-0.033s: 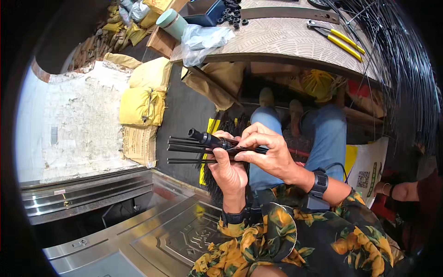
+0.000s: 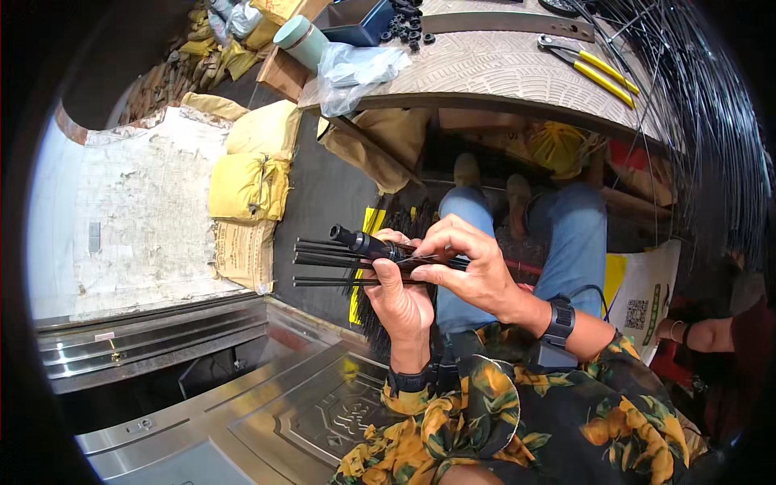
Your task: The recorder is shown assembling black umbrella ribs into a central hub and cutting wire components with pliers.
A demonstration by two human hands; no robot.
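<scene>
In front of my lap I hold what looks like a black umbrella frame [image 2: 327,260], with several thin dark ribs pointing left. A thick black tube [image 2: 368,242] with a hollow end lies along their upper side. My left hand [image 2: 400,307] is closed round the bundle from below, its thumb raised against the ribs. Above its right part, my right hand [image 2: 473,267] pinches a thin dark piece between thumb and forefinger. The pinched piece is too small to make out fully. Behind my left hand, more dark rods [image 2: 376,319] lie in a low pile with yellow strips.
Ahead is a patterned worktable [image 2: 477,69] bearing yellow-handled pliers [image 2: 594,69], a plastic bag [image 2: 356,73] and small black parts [image 2: 404,28]. Long black wires [image 2: 711,105] overhang its right end. Yellow sacks [image 2: 250,186] stand left. Another person's arm [image 2: 711,334] shows at right.
</scene>
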